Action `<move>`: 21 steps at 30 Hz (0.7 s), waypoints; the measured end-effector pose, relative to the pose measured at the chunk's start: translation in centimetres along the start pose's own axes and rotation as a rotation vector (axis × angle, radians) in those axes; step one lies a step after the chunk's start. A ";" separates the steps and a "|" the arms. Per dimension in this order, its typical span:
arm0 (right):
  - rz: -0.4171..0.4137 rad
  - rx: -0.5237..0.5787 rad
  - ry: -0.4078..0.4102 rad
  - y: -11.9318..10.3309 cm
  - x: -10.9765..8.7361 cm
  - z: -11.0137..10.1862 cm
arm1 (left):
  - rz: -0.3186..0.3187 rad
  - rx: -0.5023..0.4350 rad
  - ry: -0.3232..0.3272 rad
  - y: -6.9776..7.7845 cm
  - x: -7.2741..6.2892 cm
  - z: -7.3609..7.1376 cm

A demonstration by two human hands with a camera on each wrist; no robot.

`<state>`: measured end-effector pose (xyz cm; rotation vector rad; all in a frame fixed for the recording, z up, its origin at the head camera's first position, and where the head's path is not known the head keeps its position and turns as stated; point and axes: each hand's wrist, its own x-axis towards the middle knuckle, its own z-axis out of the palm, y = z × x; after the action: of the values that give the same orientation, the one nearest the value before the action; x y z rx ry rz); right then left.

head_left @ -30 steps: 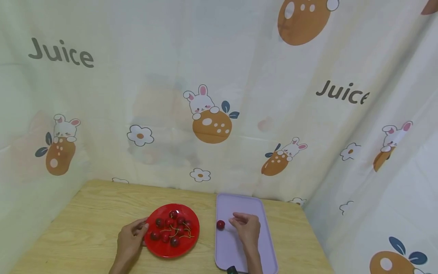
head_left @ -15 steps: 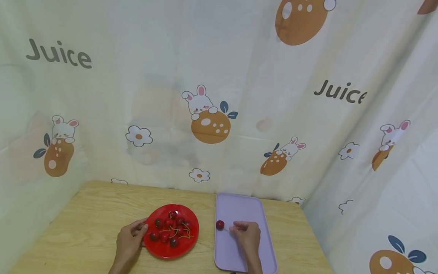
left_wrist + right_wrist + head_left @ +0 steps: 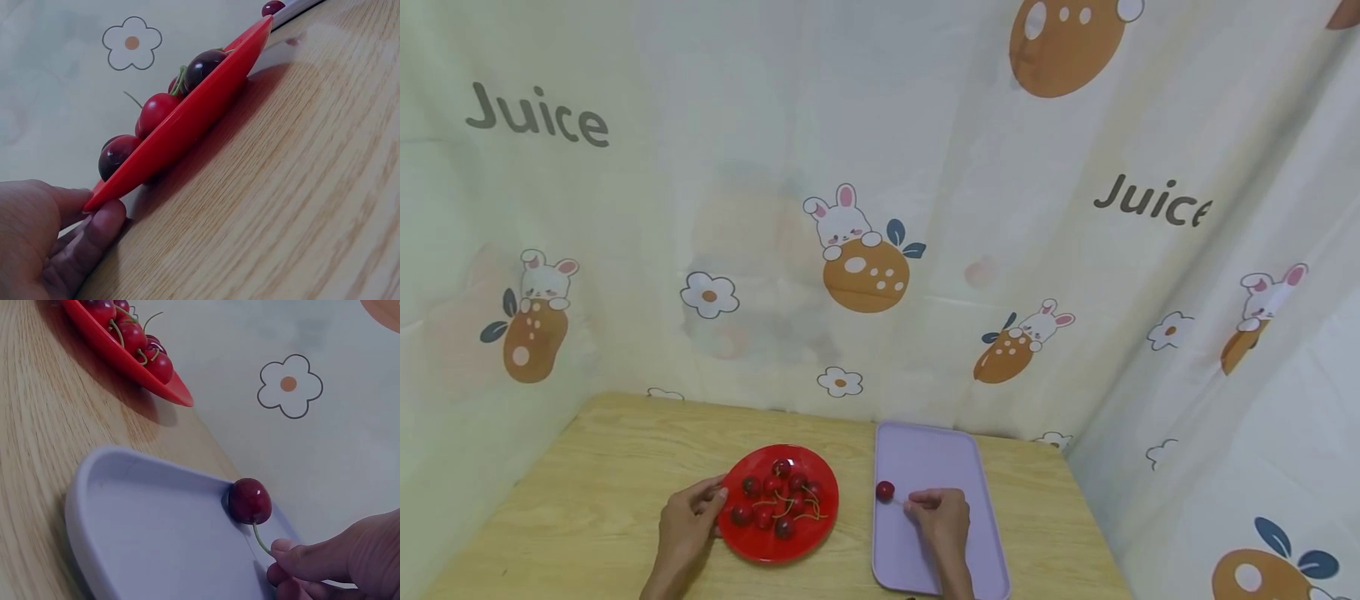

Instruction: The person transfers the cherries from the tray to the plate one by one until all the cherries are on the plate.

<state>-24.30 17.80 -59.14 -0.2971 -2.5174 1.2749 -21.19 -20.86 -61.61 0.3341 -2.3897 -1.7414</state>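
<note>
A round red plate (image 3: 752, 546) bears several dark red cherries (image 3: 785, 527) with green stems. My left hand (image 3: 688, 525) pinches the plate's left rim, thumb on top and fingers beneath, as the left wrist view also shows. On the purple tray (image 3: 917, 450) to the right, a single cherry (image 3: 250, 501) rests against the left rim. My right hand (image 3: 943, 521) pinches the end of that cherry's thin green stem (image 3: 261, 539) between thumb and fingertip. The other fingers of the right hand are partly hidden in the right wrist view.
Both dishes stand on a light wooden table (image 3: 625, 450), with a strip of wood between them. Behind and beside the table hangs a pale curtain (image 3: 760, 208) printed with rabbits, fruit and flowers.
My right hand has come down slightly and taken hold of the cherry's stem. My left hand stays on the plate's rim, and the plate has not moved on the table.
</note>
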 end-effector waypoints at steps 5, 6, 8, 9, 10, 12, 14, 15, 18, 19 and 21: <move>0.008 0.005 0.005 -0.2 0.0 0.2 | 0.017 -0.012 0.005 0.0 -0.1 0.0; 0.012 0.009 0.005 -0.2 0.0 0.2 | 0.021 -0.012 0.005 0.0 -0.1 0.0; 0.022 0.017 0.004 -0.3 0.0 0.2 | 0.023 -0.012 0.006 0.0 -0.1 0.0; 0.027 0.022 0.003 -0.3 0.0 0.2 | 0.024 -0.011 0.006 0.0 -0.1 0.0; 0.031 0.026 0.002 -0.4 0.0 0.2 | 0.025 -0.009 0.006 0.0 -0.1 0.0; 0.038 0.032 -0.001 -0.6 0.0 0.2 | 0.024 -0.005 0.006 0.0 -0.1 0.0; 0.040 0.037 -0.001 -0.7 0.0 0.1 | 0.023 -0.002 0.006 0.0 -0.1 0.0; 0.039 0.042 0.001 -0.8 0.0 0.1 | 0.022 -0.002 0.007 0.0 -0.1 0.0; 0.032 0.070 0.005 -1.0 -0.1 0.0 | 0.016 0.004 0.007 0.0 -0.1 0.0; 0.026 0.082 0.004 -1.1 -0.1 0.0 | 0.012 0.005 0.007 0.0 -0.1 0.0; 0.029 0.114 -0.005 -1.2 -0.2 -0.1 | 0.001 0.007 0.009 0.0 -0.1 0.0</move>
<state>-24.17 17.12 -58.19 -0.3058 -2.4413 1.4259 -21.08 -20.82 -61.61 0.3406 -2.3899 -1.7283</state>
